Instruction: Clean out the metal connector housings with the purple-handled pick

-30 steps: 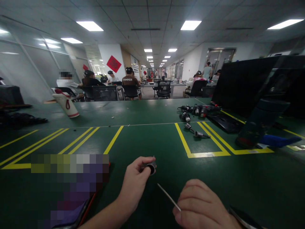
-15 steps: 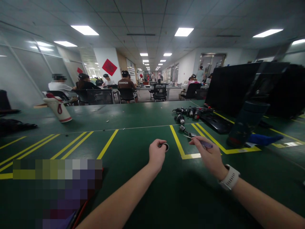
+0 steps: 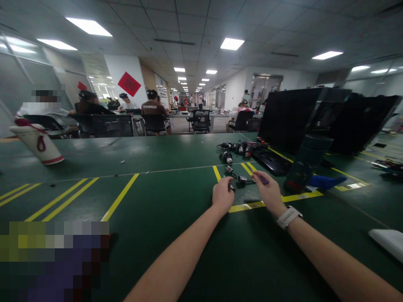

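Observation:
My left hand (image 3: 223,195) is closed around a small dark round part (image 3: 231,187), mostly hidden by the fingers. To its right, my right hand (image 3: 270,192) pinches a screwdriver (image 3: 263,180) with a purple see-through handle; its shaft is hard to make out. A metal cylindrical part (image 3: 242,180) lies on the green table between the two hands, just beyond them. Behind it is another small metal part (image 3: 230,170). Farther back sit a silver-and-black part (image 3: 226,158) and a cluster of similar dark pieces (image 3: 241,148). A pale band is on my right wrist.
A dark tumbler (image 3: 307,163) stands right of my right hand, beside a blue cloth-like item (image 3: 325,181). A black flat tray-like object (image 3: 272,162) and large black screens (image 3: 289,119) are behind. A white cup (image 3: 40,142) stands far left. People sit at desks beyond.
The view has swung right. My left hand has moved right and forward toward the metal parts, and the two hands are closer together. The screwdriver stays in my right hand.

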{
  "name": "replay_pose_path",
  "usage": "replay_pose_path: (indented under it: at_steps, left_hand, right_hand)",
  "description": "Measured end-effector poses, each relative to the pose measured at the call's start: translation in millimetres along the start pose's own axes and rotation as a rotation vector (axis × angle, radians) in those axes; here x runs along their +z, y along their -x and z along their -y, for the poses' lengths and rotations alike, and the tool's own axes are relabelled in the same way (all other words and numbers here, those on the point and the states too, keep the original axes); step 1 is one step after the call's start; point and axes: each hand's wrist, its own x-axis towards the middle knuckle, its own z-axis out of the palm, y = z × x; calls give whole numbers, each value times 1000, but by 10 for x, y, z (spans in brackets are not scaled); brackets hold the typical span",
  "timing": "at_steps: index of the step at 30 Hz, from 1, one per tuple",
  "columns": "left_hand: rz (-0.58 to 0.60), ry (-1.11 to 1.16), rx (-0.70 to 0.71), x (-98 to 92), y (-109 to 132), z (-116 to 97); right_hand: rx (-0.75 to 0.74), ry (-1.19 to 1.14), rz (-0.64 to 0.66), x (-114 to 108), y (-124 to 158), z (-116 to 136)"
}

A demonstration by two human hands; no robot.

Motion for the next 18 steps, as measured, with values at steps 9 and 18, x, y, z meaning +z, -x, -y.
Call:
replay_pose_path:
  at_steps: [9,18]
  left_hand:
    - [-34,22,17,26,-26,46]
    - [15,187,-183,-345,375,26]
  right_hand:
    - [-76,300,230,155,-179,-93]
    - [-132,395,345,153,-266,-38]
